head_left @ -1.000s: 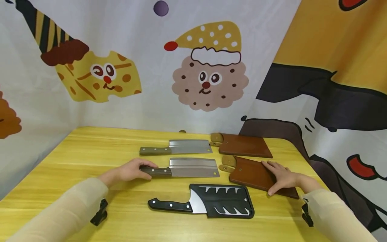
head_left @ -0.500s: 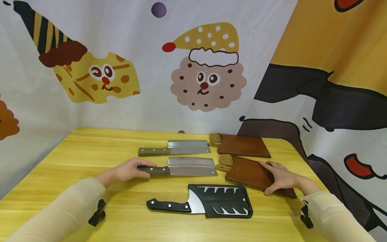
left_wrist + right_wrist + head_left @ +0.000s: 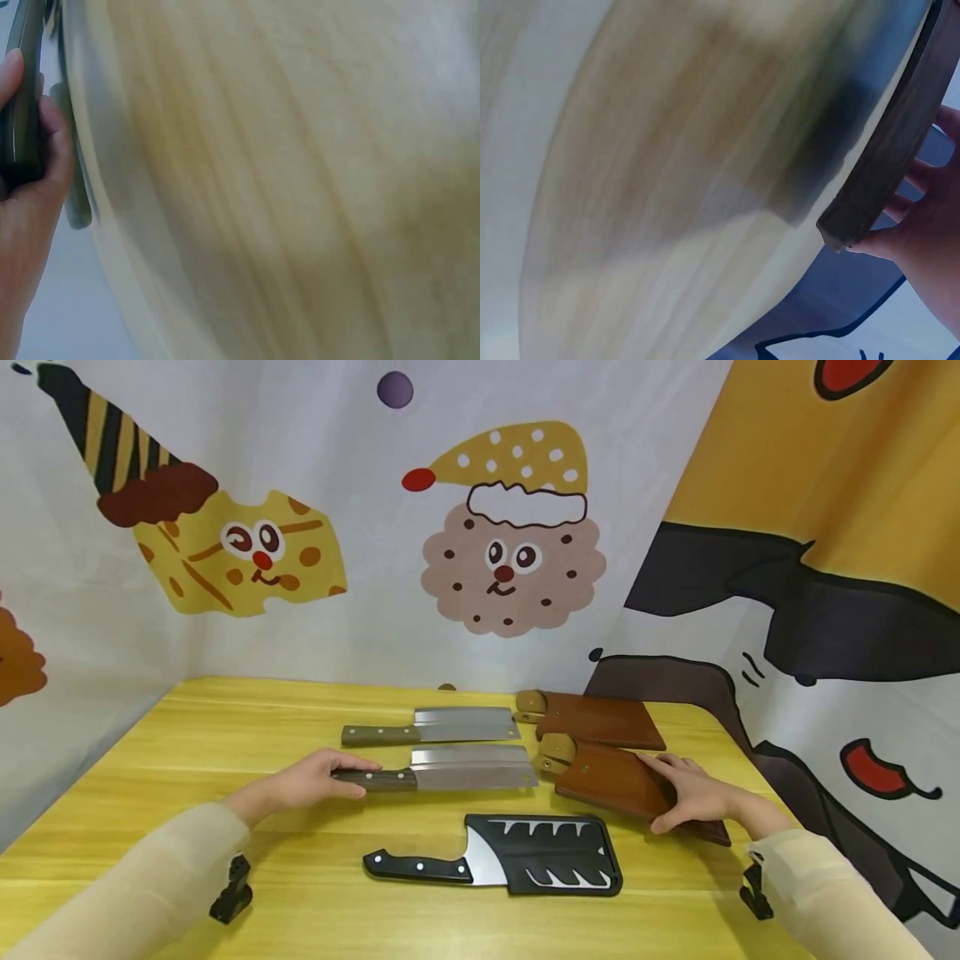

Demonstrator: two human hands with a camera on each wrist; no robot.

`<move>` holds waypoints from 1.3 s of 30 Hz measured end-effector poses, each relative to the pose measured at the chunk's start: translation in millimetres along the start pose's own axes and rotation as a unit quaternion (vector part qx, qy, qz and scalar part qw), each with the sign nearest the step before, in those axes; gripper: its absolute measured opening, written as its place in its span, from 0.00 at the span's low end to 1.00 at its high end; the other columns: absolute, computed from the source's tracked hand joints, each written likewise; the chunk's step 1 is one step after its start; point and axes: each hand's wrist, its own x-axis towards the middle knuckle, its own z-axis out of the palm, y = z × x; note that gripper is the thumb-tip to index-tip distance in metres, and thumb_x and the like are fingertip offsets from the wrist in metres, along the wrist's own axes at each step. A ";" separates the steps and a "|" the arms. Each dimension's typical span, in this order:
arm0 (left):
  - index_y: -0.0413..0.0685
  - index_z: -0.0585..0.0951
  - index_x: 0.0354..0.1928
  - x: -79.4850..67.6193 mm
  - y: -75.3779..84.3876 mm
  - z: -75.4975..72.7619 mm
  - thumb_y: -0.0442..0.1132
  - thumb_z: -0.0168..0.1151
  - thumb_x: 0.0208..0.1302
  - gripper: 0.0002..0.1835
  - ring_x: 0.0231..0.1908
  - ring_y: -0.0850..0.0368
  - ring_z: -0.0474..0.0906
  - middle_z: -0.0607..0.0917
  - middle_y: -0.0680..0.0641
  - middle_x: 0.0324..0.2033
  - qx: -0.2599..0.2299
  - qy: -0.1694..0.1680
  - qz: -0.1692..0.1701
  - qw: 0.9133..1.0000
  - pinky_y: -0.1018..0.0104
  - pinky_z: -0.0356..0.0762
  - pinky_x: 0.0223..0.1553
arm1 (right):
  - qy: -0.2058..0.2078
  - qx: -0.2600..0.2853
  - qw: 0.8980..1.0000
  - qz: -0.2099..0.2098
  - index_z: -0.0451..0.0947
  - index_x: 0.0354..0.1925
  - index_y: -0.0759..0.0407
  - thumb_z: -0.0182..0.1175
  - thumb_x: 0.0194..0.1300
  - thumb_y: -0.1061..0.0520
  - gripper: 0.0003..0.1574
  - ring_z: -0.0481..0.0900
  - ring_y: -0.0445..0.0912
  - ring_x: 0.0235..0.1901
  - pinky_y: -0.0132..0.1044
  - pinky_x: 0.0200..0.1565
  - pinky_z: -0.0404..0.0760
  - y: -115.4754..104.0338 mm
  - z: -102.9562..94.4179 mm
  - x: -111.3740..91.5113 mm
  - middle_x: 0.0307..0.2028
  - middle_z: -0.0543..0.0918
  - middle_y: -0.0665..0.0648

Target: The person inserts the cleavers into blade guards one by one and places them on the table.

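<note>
My left hand (image 3: 307, 781) grips the dark handle of the middle cleaver (image 3: 472, 768), whose bare blade points right. In the left wrist view, fingers and thumb wrap that dark handle (image 3: 24, 112). My right hand (image 3: 701, 797) holds the nearer brown leather knife sheath (image 3: 600, 777) by its right part, thumb at the near edge, fingers over the far side. The sheath's flapped end faces the blade tip, a small gap apart. A shadow beneath the sheath (image 3: 892, 150) in the right wrist view shows it raised off the table.
Behind lie another cleaver (image 3: 465, 724) with an olive handle and a second brown sheath (image 3: 600, 720). In front, a black-handled cleaver (image 3: 416, 867) sits in a black blade guard (image 3: 562, 856). A cartoon-print curtain (image 3: 360, 643) hangs behind the wooden table (image 3: 225, 718).
The middle cleaver and the nearer sheath have risen slightly in my hands, the sheath's flapped end most clearly. The head view has shifted a little. The other knives and sheath stay put.
</note>
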 end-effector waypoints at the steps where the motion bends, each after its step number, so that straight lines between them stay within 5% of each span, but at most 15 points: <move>1: 0.40 0.75 0.59 -1.3 0.6 -1.5 0.43 0.62 0.61 0.25 0.63 0.37 0.65 0.75 0.37 0.59 -0.004 0.005 -0.007 1.000 0.43 0.65 0.61 | 0.002 0.000 1.000 0.002 0.53 0.69 0.64 0.73 0.38 0.38 0.68 0.57 0.74 0.59 0.71 0.49 0.64 0.9 -0.7 -0.5 0.63 0.58 0.76; 10: 0.47 0.74 0.61 -3.3 9.7 -13.3 0.49 0.62 0.60 0.28 0.60 0.39 0.68 0.72 0.36 0.61 -0.011 0.030 -0.047 0.998 0.49 0.73 0.55 | 0.011 -0.014 1.000 0.000 0.53 0.69 0.64 0.73 0.37 0.38 0.68 0.58 0.74 0.58 0.72 0.49 0.64 -5.6 -6.4 -2.3 0.62 0.59 0.76; 14: 0.47 0.74 0.61 -1.3 12.6 -11.2 0.49 0.61 0.61 0.28 0.64 0.35 0.62 0.71 0.36 0.62 -0.006 0.025 -0.036 0.999 0.45 0.70 0.57 | 0.012 -0.008 1.000 -0.010 0.53 0.69 0.64 0.73 0.37 0.38 0.69 0.56 0.75 0.59 0.73 0.49 0.63 -13.1 -9.7 0.7 0.63 0.57 0.77; 39: 0.44 0.73 0.61 -0.3 16.0 -7.7 0.45 0.61 0.61 0.27 0.64 0.38 0.62 0.71 0.37 0.62 -0.017 0.016 -0.025 0.999 0.46 0.69 0.59 | 0.005 0.019 0.999 -0.042 0.51 0.71 0.62 0.74 0.39 0.41 0.69 0.54 0.73 0.61 0.73 0.51 0.63 -28.3 -16.7 4.8 0.65 0.54 0.75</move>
